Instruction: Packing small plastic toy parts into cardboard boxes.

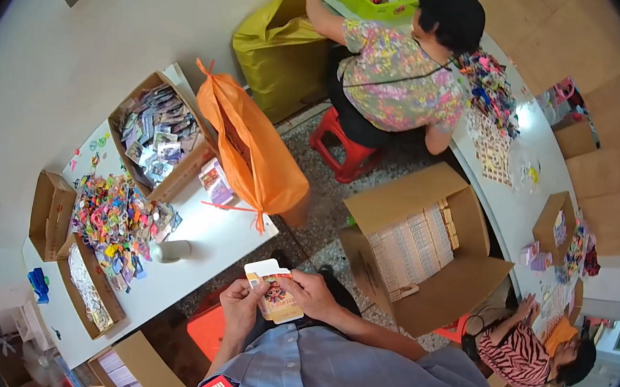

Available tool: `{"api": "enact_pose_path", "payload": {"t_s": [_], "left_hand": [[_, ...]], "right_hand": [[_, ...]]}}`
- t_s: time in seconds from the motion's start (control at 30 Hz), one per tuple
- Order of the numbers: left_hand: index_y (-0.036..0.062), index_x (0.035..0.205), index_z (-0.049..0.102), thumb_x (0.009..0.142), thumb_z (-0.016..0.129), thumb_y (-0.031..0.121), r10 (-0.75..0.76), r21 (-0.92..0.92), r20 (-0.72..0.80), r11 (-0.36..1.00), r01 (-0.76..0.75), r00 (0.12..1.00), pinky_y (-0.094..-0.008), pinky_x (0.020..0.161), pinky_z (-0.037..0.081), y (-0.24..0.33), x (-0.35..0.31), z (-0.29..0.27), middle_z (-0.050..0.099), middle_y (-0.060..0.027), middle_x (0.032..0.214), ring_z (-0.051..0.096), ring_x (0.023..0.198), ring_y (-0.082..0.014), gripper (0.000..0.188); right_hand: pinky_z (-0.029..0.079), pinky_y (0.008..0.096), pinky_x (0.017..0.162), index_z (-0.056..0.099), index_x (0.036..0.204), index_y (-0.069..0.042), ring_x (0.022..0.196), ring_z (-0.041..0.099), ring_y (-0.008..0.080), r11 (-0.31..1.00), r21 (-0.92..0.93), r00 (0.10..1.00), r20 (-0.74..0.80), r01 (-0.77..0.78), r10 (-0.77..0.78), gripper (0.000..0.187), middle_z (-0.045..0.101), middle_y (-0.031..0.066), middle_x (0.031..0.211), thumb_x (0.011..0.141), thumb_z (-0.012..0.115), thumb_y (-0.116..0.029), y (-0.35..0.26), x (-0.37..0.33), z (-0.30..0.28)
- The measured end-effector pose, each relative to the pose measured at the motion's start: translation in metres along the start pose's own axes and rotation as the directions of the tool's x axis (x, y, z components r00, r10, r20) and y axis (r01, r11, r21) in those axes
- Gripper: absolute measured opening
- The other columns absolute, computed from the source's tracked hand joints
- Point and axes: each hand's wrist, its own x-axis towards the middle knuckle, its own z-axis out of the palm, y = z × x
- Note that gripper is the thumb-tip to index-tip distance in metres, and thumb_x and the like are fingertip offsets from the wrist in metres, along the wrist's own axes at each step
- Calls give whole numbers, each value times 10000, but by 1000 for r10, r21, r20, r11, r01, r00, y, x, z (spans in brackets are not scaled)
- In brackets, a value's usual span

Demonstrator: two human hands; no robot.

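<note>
A small yellow printed carton [280,305] is between my two hands in front of my lap, its white top flaps standing up unfolded. My left hand [237,309] grips its left side, thumb on the front. At the upper right, my right hand [315,298] pinches it with the thumb across the printed face. Whether anything is inside cannot be seen. Ahead to the right, a large open cardboard box [410,255] on the floor holds rows of packed small cartons.
The white table [199,257] at left bears a heap of colourful trinkets [116,221], a box of small packets [160,134], a pale bottle [169,252] and an orange sack [254,149]. One person [403,82] sits ahead on a red stool; another [521,351] sits at right.
</note>
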Motion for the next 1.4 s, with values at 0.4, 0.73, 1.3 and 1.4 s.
{"api": "enact_pose_path", "payload": {"t_s": [0.4,0.73,1.3,1.4], "left_hand": [[-34,1033,633,846,760,-28,123,25,-207,992,-121,971,-289,718,577,31,42,19,726,-117,928,689,769,-143,226],[-26,922,653,828,772,-43,83,-83,-220,991,-103,972,-271,727,567,47,88,17,731,-112,901,687,774,-132,152],[-6,992,605,837,766,-38,166,84,-485,986,-144,859,-248,740,557,104,154,68,725,-106,919,687,787,-133,226],[-4,981,610,849,763,-22,163,106,-486,986,-128,858,-242,717,552,111,164,80,728,-98,909,681,765,-122,203]], "right_hand": [[456,317,593,630,876,35,703,532,53,998,-67,950,312,-11,31,324,612,137,698,989,624,-269,-2,94,-12],[478,283,646,673,1053,36,756,590,58,996,84,941,337,-39,8,276,669,98,793,1015,595,-227,-42,144,-21],[482,290,681,677,1049,24,764,587,73,989,122,841,541,-82,2,330,661,115,785,1027,562,-285,-50,265,-48],[476,293,672,673,1047,27,761,572,69,982,170,847,531,-85,-19,345,651,102,780,1030,556,-297,-53,279,-58]]}}
